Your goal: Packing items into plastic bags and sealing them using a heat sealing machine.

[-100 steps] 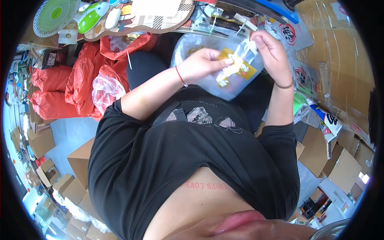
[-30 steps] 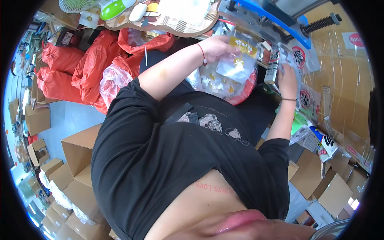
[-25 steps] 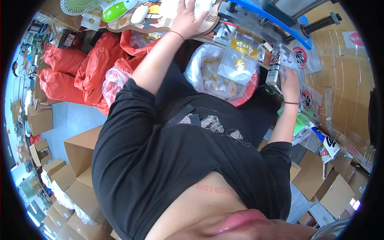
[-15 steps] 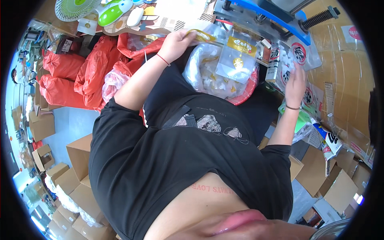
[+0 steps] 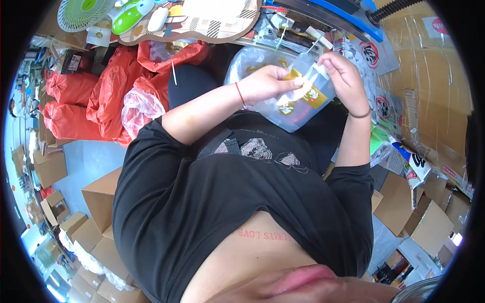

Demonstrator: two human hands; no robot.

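Pinching a translucent pouch [image 5: 303,105], the left hand [image 5: 268,85] hides part; whether the right hand [image 5: 345,81] grips is unclear.

We count one left hand [image 5: 263,86], one right hand [image 5: 344,80], two wristbands [image 5: 239,94], one pouch [image 5: 314,97] and one black shirt [image 5: 242,192] bearing three shiny patches [image 5: 255,148]. On our tally also stand one fan [image 5: 83,12], one mat [image 5: 227,31] and one spring [image 5: 396,10]. Of red bags [image 5: 108,81] we make out at least four, but they overlap, so we cannot settle the exact number.
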